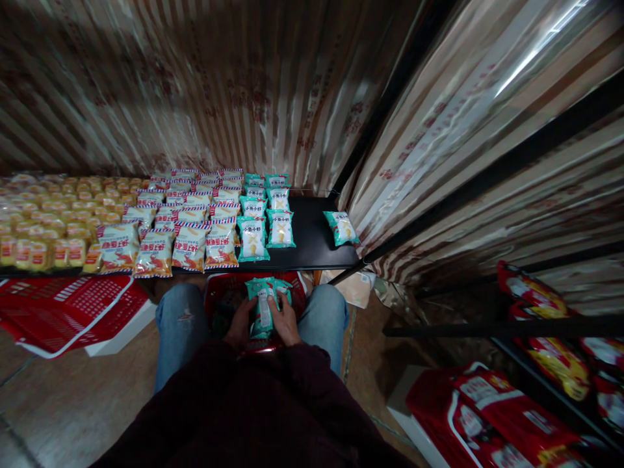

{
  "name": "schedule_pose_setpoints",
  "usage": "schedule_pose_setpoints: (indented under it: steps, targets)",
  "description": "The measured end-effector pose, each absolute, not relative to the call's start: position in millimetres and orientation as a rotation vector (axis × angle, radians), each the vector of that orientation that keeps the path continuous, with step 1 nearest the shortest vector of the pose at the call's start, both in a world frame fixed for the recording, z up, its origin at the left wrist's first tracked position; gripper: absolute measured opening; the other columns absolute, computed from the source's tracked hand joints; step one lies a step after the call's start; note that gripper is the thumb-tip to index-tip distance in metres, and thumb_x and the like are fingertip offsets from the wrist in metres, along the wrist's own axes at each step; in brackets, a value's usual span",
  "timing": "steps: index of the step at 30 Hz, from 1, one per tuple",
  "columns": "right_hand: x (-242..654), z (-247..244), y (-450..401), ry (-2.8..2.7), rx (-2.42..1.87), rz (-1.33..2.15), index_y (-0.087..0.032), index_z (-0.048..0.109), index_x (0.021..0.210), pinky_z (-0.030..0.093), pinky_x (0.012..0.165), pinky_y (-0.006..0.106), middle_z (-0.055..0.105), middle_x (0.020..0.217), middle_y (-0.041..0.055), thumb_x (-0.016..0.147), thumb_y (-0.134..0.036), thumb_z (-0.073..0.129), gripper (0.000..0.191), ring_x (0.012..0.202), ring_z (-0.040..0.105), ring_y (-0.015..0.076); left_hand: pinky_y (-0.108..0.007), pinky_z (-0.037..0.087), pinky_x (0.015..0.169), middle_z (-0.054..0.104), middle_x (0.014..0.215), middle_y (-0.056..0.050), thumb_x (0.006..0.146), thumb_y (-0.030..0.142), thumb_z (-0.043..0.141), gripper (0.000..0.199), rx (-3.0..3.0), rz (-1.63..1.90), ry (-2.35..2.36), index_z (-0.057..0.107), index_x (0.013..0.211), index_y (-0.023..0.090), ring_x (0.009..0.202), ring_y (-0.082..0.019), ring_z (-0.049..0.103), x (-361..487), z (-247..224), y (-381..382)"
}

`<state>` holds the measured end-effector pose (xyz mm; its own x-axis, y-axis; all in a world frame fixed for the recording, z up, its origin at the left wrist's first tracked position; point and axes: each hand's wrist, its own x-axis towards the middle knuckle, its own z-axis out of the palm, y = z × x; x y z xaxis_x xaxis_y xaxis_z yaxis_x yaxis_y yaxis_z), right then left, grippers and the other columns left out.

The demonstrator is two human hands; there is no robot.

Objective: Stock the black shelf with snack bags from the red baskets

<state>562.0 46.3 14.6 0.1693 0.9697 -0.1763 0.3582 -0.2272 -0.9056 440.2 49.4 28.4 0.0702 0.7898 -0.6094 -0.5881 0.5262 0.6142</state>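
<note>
Low between the knees, my left hand (240,322) and my right hand (285,320) are closed on several teal snack bags (264,307), one hand at each side. The bags sit over a red basket (214,289), whose dark inside is hard to make out. Just beyond, two rows of upright teal-and-white snack bags (253,239) stand on the black shelf (312,250). One more teal snack bag (342,227) lies apart, close to the shelf's right end.
White-and-red snack bags (189,246) and yellow packs (30,250) fill the shelf leftward. Another red basket (63,312) stands below left. At right are a basket of red bags (517,416), a rack with red-yellow bags (556,364), and slanting black posts (439,211) before the curtain.
</note>
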Motion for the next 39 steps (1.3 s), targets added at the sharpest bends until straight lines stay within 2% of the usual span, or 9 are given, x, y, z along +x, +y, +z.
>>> schedule_pose_setpoints:
  steps: [8,11,14,21,25,30,33,36,39]
  targets:
    - [561,14,47,-1.297,-1.705,0.974,-0.018,0.062,0.113,0.044,0.095,0.037,0.067,0.11,0.0093,0.092,-0.054,0.028,0.054,0.106,0.06,0.0219,-0.043,0.052,0.092,0.07,0.109,-0.008,0.078,0.031,0.061,0.04,0.185,1.068,1.081,0.06,0.116,0.019,0.105,-0.025,0.065,442,25,48]
    - [559,13,47,-1.288,-1.691,0.936,-0.015,0.06,0.116,0.042,0.097,0.038,0.065,0.115,0.0119,0.092,-0.049,0.025,0.054,0.109,0.058,0.0224,-0.042,0.051,0.094,0.069,0.112,-0.008,0.078,0.029,0.06,0.038,0.182,1.098,1.051,0.06,0.115,0.018,0.106,-0.024,0.064,443,25,48]
    - [558,15,46,-1.283,-1.714,0.865,-0.017,0.055,0.122,0.041,0.099,0.037,0.062,0.119,0.0105,0.093,-0.043,0.027,0.048,0.112,0.057,0.0211,-0.041,0.05,0.096,0.068,0.114,-0.008,0.079,0.029,0.059,0.039,0.176,1.097,1.039,0.06,0.116,0.018,0.106,-0.024,0.065,442,24,48]
    - [563,26,42,-1.485,-1.717,0.595,-0.017,0.06,0.103,0.044,0.089,0.038,0.06,0.094,0.0094,0.089,-0.034,0.04,0.029,0.092,0.056,0.0224,-0.039,0.052,0.092,0.07,0.111,-0.006,0.081,0.027,0.058,0.035,0.139,1.102,1.151,0.061,0.115,0.021,0.103,-0.022,0.066,443,22,48]
    - [563,26,38,-1.588,-1.62,0.637,-0.019,0.06,0.101,0.043,0.092,0.035,0.062,0.098,0.009,0.094,-0.032,0.032,0.032,0.098,0.056,0.0205,-0.037,0.052,0.093,0.07,0.11,-0.004,0.083,0.027,0.056,0.03,0.137,1.087,1.227,0.061,0.112,0.022,0.101,-0.019,0.066,442,19,50]
    - [562,30,32,-1.579,-1.676,0.778,-0.018,0.057,0.113,0.044,0.091,0.036,0.065,0.103,0.0096,0.093,-0.043,0.036,0.038,0.099,0.061,0.0222,-0.037,0.048,0.097,0.069,0.113,-0.006,0.084,0.034,0.055,0.026,0.246,1.087,1.264,0.066,0.104,0.021,0.111,-0.021,0.061,441,22,49]
    - [563,32,30,-1.54,-1.71,0.896,-0.016,0.052,0.123,0.045,0.089,0.037,0.066,0.108,0.012,0.09,-0.048,0.04,0.047,0.1,0.063,0.0254,-0.037,0.05,0.093,0.068,0.115,-0.007,0.084,0.04,0.053,0.033,0.347,1.132,1.226,0.066,0.107,0.021,0.113,-0.023,0.06,441,26,46]
    - [564,30,30,-1.478,-1.722,1.004,-0.017,0.048,0.13,0.045,0.091,0.037,0.066,0.113,0.0124,0.086,-0.051,0.047,0.055,0.104,0.063,0.0269,-0.036,0.052,0.086,0.067,0.117,-0.008,0.075,0.042,0.063,0.044,0.467,1.107,1.184,0.064,0.113,0.02,0.107,-0.025,0.063,439,24,44]
    - [564,28,31,-1.416,-1.721,1.17,-0.018,0.051,0.129,0.048,0.087,0.036,0.068,0.107,0.0101,0.083,-0.053,0.053,0.058,0.099,0.065,0.0257,-0.035,0.052,0.083,0.069,0.11,-0.01,0.064,0.037,0.072,0.056,0.552,1.08,1.221,0.061,0.115,0.017,0.099,-0.025,0.065,438,14,45]
